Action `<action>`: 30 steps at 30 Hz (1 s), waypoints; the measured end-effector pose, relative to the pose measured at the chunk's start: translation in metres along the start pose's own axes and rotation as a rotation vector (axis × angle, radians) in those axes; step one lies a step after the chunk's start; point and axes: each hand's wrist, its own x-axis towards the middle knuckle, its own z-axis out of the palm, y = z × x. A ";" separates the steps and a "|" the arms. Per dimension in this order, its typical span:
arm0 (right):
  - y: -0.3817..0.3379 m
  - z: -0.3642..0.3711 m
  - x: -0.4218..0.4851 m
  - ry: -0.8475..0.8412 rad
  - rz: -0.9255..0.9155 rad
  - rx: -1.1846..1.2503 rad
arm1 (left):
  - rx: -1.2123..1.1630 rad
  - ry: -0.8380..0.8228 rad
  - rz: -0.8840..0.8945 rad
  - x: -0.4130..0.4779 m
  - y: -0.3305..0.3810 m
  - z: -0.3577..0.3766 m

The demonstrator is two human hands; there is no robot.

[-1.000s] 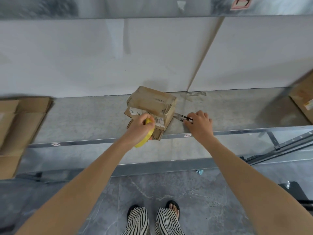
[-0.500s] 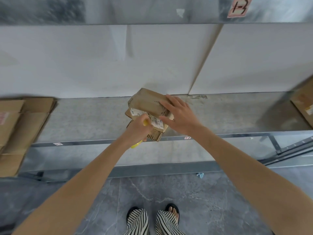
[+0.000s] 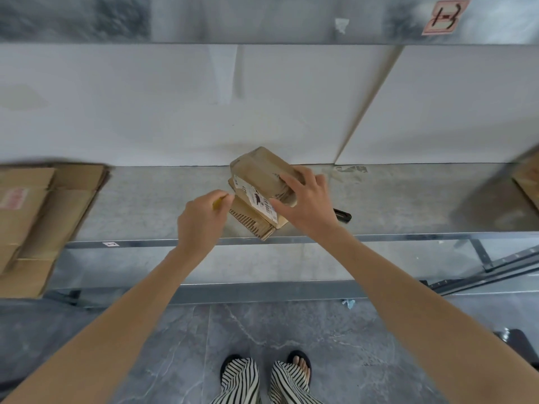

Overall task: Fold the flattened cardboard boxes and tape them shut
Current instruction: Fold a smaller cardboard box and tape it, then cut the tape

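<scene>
Cardboard box (image 3: 256, 173) sits skewed near the shelf's (image 3: 145, 205) front edge, just right of my left hand (image 3: 201, 225), which is clenched around the yellow tape roll (image 3: 218, 203). My right hand (image 3: 306, 202) clasps the box's right end, so I reckon the tape must travel rightward.

The shelf (image 3: 145, 205) carries flattened boxes (image 3: 43, 217), a cardboard pile (image 3: 250, 221) and a black tool (image 3: 343, 215).

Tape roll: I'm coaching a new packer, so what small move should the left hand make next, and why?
Probably pull the tape roll leftward to draw out tape: the left hand holds it just left of the box, while the right hand grips the box's right end, steadying it.
</scene>
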 end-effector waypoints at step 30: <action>-0.042 0.024 -0.017 0.112 0.299 0.415 | -0.513 -0.221 -0.062 0.011 0.044 0.034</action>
